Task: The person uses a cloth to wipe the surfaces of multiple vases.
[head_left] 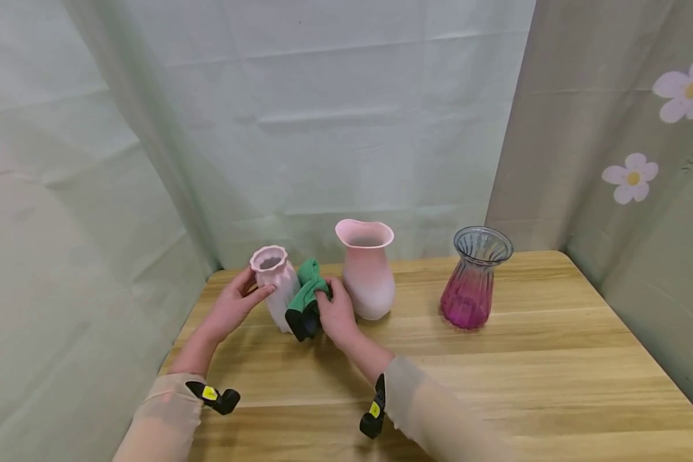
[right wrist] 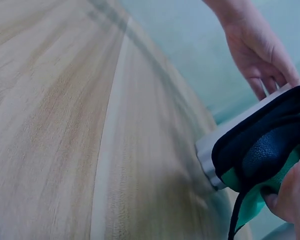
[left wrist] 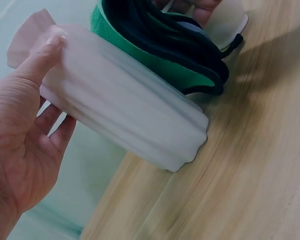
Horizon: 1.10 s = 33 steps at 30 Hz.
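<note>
Around the neck of a small pale pink vase [head_left: 277, 292] with a scalloped rim, my left hand [head_left: 231, 310] curls its thumb and fingers. The ribbed body of this vase [left wrist: 125, 100] slants across the left wrist view, its base at or close to the tabletop. My right hand [head_left: 336, 312] grips a bunched green cloth [head_left: 310, 285] with black edging, held against the vase's right side. In the right wrist view the cloth [right wrist: 270, 145] covers much of the vase, and the fingertips of the left hand [right wrist: 260, 55] show behind it.
A larger pink-and-white vase [head_left: 368, 276] with a flared lip stands just right of my right hand. Farther right is a ribbed glass vase [head_left: 470, 289], grey-blue above and magenta below. The wooden table [head_left: 525, 385] ends at hanging curtains [head_left: 335, 128] behind and at both sides.
</note>
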Each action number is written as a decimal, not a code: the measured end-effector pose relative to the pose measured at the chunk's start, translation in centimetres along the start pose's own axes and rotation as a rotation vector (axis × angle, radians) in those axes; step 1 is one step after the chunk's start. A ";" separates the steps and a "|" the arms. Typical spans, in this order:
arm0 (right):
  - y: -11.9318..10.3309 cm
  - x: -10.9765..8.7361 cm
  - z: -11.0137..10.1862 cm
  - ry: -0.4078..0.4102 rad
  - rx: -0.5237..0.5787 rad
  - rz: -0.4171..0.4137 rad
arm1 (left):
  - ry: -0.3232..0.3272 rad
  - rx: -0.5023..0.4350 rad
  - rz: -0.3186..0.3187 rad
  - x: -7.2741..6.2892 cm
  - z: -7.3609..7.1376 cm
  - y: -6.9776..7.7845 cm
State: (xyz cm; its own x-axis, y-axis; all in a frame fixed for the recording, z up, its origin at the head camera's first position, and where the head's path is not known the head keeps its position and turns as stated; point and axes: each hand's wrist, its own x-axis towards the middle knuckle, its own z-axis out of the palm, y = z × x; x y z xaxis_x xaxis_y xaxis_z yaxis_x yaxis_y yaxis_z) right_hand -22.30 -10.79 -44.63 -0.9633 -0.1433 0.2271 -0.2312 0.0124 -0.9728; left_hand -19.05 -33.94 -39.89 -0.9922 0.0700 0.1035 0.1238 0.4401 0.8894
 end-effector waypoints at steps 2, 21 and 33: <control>-0.3 -0.1 -0.2 0.004 -0.002 -0.019 | -0.001 -0.001 0.002 0.0 0.1 0.1; -0.9 -0.2 -0.8 -0.008 0.017 -0.023 | 0.293 0.084 -0.038 -0.7 3.4 2.8; -1.3 -0.4 -1.0 -0.028 0.024 -0.027 | 0.295 0.089 -0.036 -0.6 3.3 3.1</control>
State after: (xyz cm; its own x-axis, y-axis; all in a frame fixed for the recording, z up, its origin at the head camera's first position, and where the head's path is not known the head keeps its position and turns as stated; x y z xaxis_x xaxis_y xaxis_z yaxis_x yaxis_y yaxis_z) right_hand -21.76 -9.79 -43.43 -0.9525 -0.1712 0.2518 -0.2529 -0.0159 -0.9674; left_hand -18.06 -29.71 -38.67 -0.9563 -0.2041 0.2093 0.0770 0.5149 0.8538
